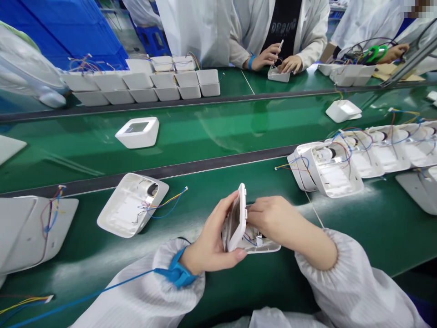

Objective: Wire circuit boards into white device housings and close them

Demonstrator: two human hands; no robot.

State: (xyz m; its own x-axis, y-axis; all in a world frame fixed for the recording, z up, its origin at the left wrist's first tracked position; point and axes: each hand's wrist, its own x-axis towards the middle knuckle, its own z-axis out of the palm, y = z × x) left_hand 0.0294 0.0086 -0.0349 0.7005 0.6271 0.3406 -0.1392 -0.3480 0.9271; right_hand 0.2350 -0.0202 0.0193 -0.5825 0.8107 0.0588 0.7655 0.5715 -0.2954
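My left hand (215,239) grips a white plastic cover (240,216), which stands tilted up on edge. Beside it a white plastic housing (264,248) lies with its inside facing up, showing thin wires and a small metal part. My right hand (275,218) reaches over this housing with its fingers bent inward; the fingertips are hidden behind the cover, so what they pinch cannot be made out. A blue wrist strap (180,269) with a cord is around my left wrist. To the left, an open white housing (128,209) with coloured wires lies on the green bench.
Several wired housings (336,175) stand in a row at the right. A dark rail (218,163) borders the green conveyor (211,123), which carries a closed white unit (138,132). Stacked white housings (139,84) line the far side, where a co-worker's hands (290,64) handle another housing.
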